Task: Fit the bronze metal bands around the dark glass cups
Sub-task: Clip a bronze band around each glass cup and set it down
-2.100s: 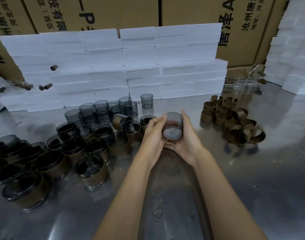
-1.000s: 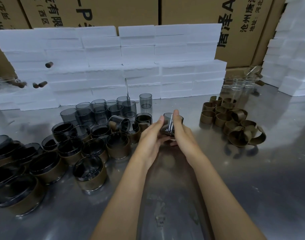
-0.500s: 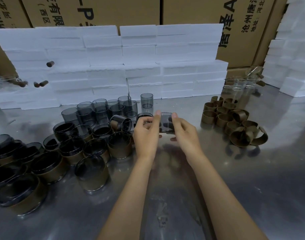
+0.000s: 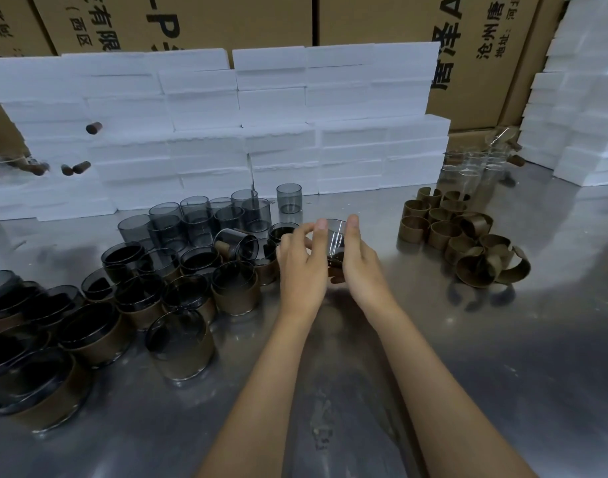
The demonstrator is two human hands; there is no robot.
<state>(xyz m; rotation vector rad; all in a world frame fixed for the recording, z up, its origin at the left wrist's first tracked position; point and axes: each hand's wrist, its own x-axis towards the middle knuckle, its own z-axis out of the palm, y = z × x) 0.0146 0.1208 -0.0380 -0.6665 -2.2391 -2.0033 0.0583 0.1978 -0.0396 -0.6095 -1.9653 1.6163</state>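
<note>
A person's left hand (image 4: 300, 267) and right hand (image 4: 359, 267) close their grip from both sides on a dark smoked-glass cup (image 4: 334, 241) with a bronze metal band low on it, held just above the steel desk (image 4: 433, 339), between banded cups (image 4: 181, 343) and loose bronze bands (image 4: 464, 246).

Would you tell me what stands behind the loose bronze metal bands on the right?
Behind the loose bronze metal bands stand clear glass cups, then brown cardboard boxes. Their bases are hidden by the bands.
</note>
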